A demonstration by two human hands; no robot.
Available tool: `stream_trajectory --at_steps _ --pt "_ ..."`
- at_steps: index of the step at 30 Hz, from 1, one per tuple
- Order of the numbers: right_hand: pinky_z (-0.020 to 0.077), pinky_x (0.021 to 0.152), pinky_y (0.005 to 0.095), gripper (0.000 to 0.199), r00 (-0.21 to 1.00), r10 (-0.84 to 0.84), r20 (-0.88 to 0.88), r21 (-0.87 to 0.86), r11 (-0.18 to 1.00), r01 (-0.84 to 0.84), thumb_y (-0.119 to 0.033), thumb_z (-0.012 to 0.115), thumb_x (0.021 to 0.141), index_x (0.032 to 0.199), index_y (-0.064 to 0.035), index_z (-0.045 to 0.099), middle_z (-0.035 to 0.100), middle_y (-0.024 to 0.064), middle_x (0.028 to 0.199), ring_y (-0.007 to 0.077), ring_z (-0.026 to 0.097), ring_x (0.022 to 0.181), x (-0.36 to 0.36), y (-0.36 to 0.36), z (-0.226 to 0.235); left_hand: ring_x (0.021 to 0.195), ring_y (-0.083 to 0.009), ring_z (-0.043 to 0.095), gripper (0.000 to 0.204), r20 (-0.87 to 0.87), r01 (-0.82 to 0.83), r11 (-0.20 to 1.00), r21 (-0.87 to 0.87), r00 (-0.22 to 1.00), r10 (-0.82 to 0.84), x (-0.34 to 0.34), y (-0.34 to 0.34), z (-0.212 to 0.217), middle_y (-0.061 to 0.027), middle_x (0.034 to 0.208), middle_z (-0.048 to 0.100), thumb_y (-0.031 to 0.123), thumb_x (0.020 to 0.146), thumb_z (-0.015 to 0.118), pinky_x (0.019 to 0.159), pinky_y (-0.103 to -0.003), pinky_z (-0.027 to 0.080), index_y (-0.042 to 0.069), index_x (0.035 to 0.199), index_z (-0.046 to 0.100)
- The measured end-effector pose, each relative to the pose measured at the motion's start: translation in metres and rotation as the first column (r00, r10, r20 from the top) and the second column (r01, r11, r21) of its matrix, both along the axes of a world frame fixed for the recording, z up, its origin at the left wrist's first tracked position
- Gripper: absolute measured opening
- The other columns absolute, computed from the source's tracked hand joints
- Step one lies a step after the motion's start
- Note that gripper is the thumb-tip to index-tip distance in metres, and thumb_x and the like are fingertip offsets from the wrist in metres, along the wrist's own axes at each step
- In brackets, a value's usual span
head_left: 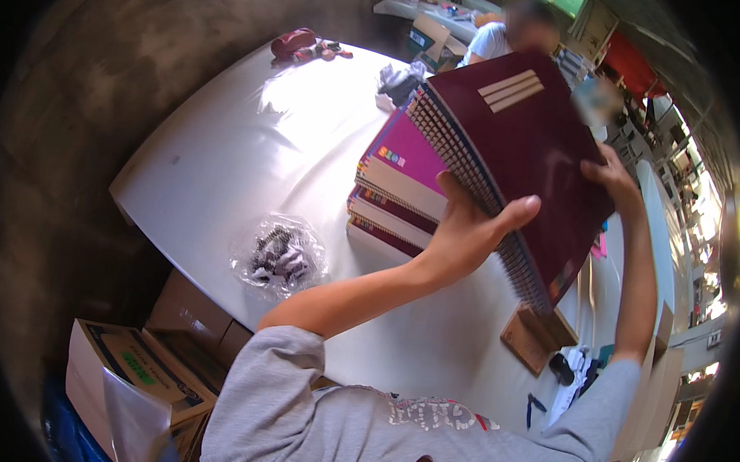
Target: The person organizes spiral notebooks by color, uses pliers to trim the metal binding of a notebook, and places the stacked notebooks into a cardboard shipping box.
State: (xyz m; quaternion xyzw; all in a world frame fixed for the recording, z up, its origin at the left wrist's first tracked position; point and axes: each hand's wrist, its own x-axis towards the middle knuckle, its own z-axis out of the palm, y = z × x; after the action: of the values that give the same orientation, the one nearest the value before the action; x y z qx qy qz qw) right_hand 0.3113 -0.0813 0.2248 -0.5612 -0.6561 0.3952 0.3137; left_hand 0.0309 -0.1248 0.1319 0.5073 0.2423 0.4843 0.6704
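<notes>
A small bundle of spiral notebooks (528, 147) with dark maroon covers is raised and tilted above the table, coils facing left. My left hand (466, 234) is at the coiled edge, its thumb stretched across the front cover and its other fingers partly hidden by the bundle. On the opposite edge, my right hand (610, 176) grips the notebooks, some fingers out of sight behind them. Just left of the bundle stands a stack of notebooks (396, 187) with a purple cover on top. Under the bundle's lower corner sits a brown wooden stand (537, 339).
The white table (201, 160) carries a clear plastic bag (279, 256) of dark coils and scraps. A red bundle (295, 45) lies at the far edge. Cardboard boxes (141, 370) stand lower left. Dark-handled pliers (535, 408) lie near me. Another person (491, 44) is beyond the table.
</notes>
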Motion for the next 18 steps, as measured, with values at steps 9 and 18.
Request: stream_trajectory --at_steps 9,18 --pt "0.0464 0.088 0.0311 0.069 0.911 0.402 0.093 -0.206 0.903 -0.377 -0.022 0.077 0.066 0.126 -0.0026 0.049 0.060 0.0072 0.112 0.0157 0.058 0.098 -0.053 0.183 0.029 0.112 -0.0251 0.047 0.064 0.188 -0.236 0.964 -0.122 0.948 0.256 0.016 0.070 -0.001 -0.0150 0.121 0.047 0.024 0.083 0.064 0.098 -0.034 0.034 -0.003 0.127 0.025" --pt "0.0496 0.085 0.0341 0.060 0.933 0.359 0.004 -0.530 0.792 -0.303 -0.006 0.072 0.071 0.125 -0.0003 0.048 0.061 0.0097 0.110 0.0186 0.061 0.093 -0.045 0.261 -0.060 0.118 -0.0240 0.043 0.059 0.052 0.042 0.862 -0.506 0.998 -0.018 0.005 0.109 -0.045 -0.0123 0.123 0.049 0.045 0.085 0.056 0.100 -0.041 0.030 0.002 0.124 0.043"
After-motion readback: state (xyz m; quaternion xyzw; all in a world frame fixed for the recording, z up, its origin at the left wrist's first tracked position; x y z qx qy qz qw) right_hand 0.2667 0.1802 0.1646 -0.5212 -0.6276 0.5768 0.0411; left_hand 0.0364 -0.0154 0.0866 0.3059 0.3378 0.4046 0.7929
